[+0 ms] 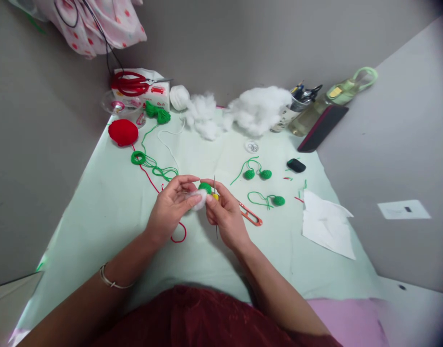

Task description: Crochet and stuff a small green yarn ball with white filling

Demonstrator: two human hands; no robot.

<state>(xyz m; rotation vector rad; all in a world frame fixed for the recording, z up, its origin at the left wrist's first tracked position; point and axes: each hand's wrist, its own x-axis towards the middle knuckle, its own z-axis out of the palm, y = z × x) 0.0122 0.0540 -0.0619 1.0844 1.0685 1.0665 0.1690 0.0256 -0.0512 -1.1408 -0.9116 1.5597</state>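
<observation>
My left hand (169, 205) pinches a tuft of white stuffing (197, 199) between thumb and fingers. Just above the tuft, a small green crocheted piece (204, 187) sits between both hands' fingertips. My right hand (226, 212) is closed around a thin metal crochet hook with a yellow grip (215, 196), its shaft upright, and its index finger reaches to the green piece. Red yarn (184, 236) loops on the table below my left hand. An orange cutter (251, 215) lies just right of my right hand. Whether the stuffing is inside the green piece, I cannot tell.
Small green crocheted balls (278, 201) with yarn tails lie to the right, near a black rounded object (296, 165) and white paper (326, 224). White stuffing (259, 110), a red yarn ball (123, 132), red scissors (131, 84), a bottle (315, 113) and a pen cup (284, 118) line the back.
</observation>
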